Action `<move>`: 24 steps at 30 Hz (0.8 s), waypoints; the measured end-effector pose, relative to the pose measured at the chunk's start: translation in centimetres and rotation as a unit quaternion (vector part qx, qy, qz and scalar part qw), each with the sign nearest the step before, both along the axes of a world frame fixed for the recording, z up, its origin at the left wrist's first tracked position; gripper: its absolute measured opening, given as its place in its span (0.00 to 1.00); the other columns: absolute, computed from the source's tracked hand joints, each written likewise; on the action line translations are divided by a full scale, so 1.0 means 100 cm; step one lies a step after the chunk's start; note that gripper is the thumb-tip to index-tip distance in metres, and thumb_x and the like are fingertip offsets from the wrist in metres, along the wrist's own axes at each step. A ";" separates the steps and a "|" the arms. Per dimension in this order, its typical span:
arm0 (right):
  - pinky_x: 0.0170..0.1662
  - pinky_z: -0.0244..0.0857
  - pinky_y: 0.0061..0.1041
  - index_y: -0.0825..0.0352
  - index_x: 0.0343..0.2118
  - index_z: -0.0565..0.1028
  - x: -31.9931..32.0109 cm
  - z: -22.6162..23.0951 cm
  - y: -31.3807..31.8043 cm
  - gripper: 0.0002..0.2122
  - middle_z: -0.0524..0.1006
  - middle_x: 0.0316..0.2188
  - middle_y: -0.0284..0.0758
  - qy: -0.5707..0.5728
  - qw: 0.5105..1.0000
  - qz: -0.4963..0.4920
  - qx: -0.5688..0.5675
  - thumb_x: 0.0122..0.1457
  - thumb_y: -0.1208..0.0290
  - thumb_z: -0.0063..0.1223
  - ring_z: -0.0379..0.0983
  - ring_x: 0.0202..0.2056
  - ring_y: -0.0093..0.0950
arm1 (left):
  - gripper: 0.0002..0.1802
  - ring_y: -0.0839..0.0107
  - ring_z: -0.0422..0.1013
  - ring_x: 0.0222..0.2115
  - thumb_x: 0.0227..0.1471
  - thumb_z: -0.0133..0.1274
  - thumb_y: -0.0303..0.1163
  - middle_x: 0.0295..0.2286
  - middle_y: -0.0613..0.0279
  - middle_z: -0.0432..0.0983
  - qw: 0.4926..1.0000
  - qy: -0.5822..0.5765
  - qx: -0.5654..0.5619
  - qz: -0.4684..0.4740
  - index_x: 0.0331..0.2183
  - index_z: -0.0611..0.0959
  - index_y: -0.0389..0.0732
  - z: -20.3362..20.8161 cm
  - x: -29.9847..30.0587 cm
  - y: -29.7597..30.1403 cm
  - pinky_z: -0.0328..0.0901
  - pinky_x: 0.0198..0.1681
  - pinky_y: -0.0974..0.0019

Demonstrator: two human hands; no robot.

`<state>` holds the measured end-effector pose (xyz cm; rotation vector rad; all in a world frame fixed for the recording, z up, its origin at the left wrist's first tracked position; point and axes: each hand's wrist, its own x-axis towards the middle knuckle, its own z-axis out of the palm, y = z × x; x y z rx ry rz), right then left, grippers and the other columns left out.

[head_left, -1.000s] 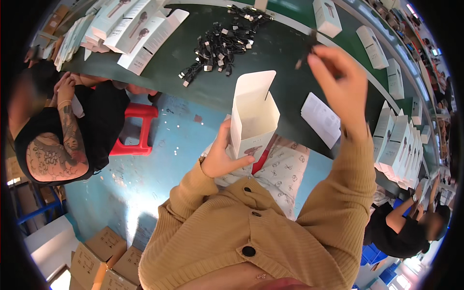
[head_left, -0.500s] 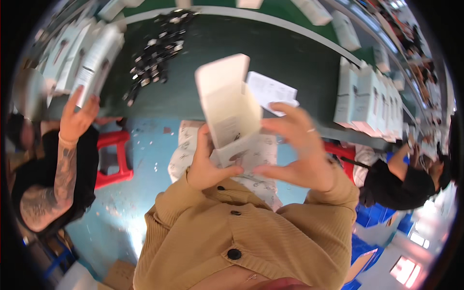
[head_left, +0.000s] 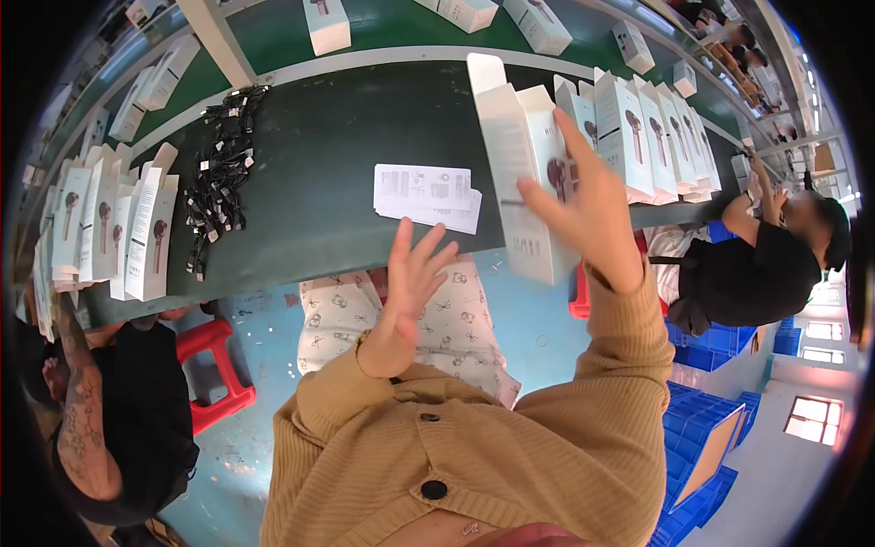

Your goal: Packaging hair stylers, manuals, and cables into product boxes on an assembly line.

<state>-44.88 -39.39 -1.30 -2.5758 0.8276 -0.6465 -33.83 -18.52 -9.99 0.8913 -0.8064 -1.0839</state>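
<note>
A white carton (head_left: 521, 173) with its top flap up is gripped by my right hand (head_left: 588, 196), thumb on one side and fingers round the other. It stands tilted at the table's front edge, beside a row of similar cartons (head_left: 638, 137) on the right. My left hand (head_left: 415, 283) is in front of the table edge, fingers spread and holding nothing. Just beyond it, a small stack of printed white leaflets (head_left: 424, 189) lies on the dark table.
Bundled black cables (head_left: 219, 173) lie on the left of the table (head_left: 337, 118). More cartons (head_left: 105, 219) stand at the far left by a co-worker's tattooed arm (head_left: 84, 410). Further cartons (head_left: 326, 25) sit on the green surface behind. Another person (head_left: 752, 264) is at the right.
The open carton has moved from in front of my body to the right, now in my right hand alone. My left hand has let go of it and opened.
</note>
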 end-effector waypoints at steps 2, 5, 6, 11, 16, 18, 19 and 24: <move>0.31 0.68 0.36 0.69 0.56 0.64 0.017 -0.017 -0.020 0.34 0.75 0.25 0.42 0.084 0.994 -0.042 -0.062 0.47 0.56 0.60 0.75 0.26 0.38 | 0.59 0.47 0.49 0.61 0.46 0.39 0.74 0.62 0.43 0.39 0.999 0.034 0.013 0.030 0.63 0.31 0.49 -0.015 0.008 0.015 0.45 0.61 0.47; 0.35 0.69 0.40 0.64 0.54 0.66 0.032 -0.048 -0.053 0.31 0.77 0.31 0.41 0.202 0.955 -0.108 -0.188 0.49 0.54 0.57 0.74 0.35 0.41 | 0.57 0.49 0.53 0.60 0.48 0.41 0.71 0.62 0.45 0.43 0.994 0.001 0.085 0.072 0.64 0.34 0.49 -0.014 0.023 0.044 0.49 0.60 0.49; 0.36 0.70 0.40 0.61 0.55 0.66 0.031 -0.056 -0.063 0.31 0.76 0.37 0.40 0.222 0.940 -0.124 -0.226 0.48 0.56 0.58 0.72 0.40 0.41 | 0.53 0.53 0.58 0.57 0.51 0.47 0.63 0.60 0.47 0.49 0.992 0.016 0.073 0.106 0.64 0.40 0.47 -0.021 0.029 0.057 0.52 0.58 0.52; 0.37 0.69 0.37 0.58 0.55 0.67 0.033 -0.062 -0.079 0.30 0.72 0.44 0.40 0.173 0.922 -0.121 -0.325 0.47 0.63 0.62 0.69 0.43 0.40 | 0.40 0.60 0.64 0.52 0.50 0.57 0.32 0.55 0.53 0.61 0.946 -0.133 0.091 0.283 0.60 0.57 0.39 -0.020 0.093 0.109 0.58 0.55 0.58; 0.40 0.62 0.34 0.68 0.48 0.72 0.069 -0.062 -0.003 0.24 0.73 0.41 0.40 0.069 0.965 0.173 -0.183 0.49 0.63 0.60 0.68 0.41 0.38 | 0.30 0.58 0.68 0.47 0.43 0.62 0.30 0.47 0.52 0.70 0.637 -0.549 0.230 0.490 0.50 0.73 0.37 0.011 0.183 0.146 0.61 0.48 0.61; 0.40 0.61 0.33 0.69 0.47 0.72 0.079 -0.074 0.016 0.23 0.73 0.41 0.39 0.092 0.956 0.218 -0.172 0.49 0.63 0.59 0.67 0.43 0.37 | 0.32 0.51 0.67 0.46 0.42 0.64 0.34 0.46 0.48 0.69 0.467 -0.688 0.241 0.502 0.49 0.73 0.37 0.009 0.224 0.155 0.62 0.48 0.57; 0.40 0.61 0.32 0.69 0.47 0.73 0.083 -0.079 0.018 0.22 0.73 0.41 0.39 0.108 0.955 0.210 -0.178 0.49 0.64 0.59 0.67 0.43 0.36 | 0.34 0.49 0.66 0.47 0.40 0.65 0.39 0.46 0.46 0.68 0.434 -0.696 0.276 0.502 0.49 0.73 0.37 0.004 0.240 0.157 0.62 0.48 0.54; 0.41 0.60 0.32 0.70 0.44 0.74 0.082 -0.093 0.016 0.21 0.73 0.41 0.39 0.086 0.962 0.208 -0.153 0.47 0.64 0.61 0.67 0.42 0.36 | 0.41 0.53 0.64 0.51 0.46 0.57 0.55 0.49 0.51 0.67 0.293 -0.686 0.463 0.479 0.55 0.66 0.42 -0.024 0.277 0.170 0.55 0.48 0.35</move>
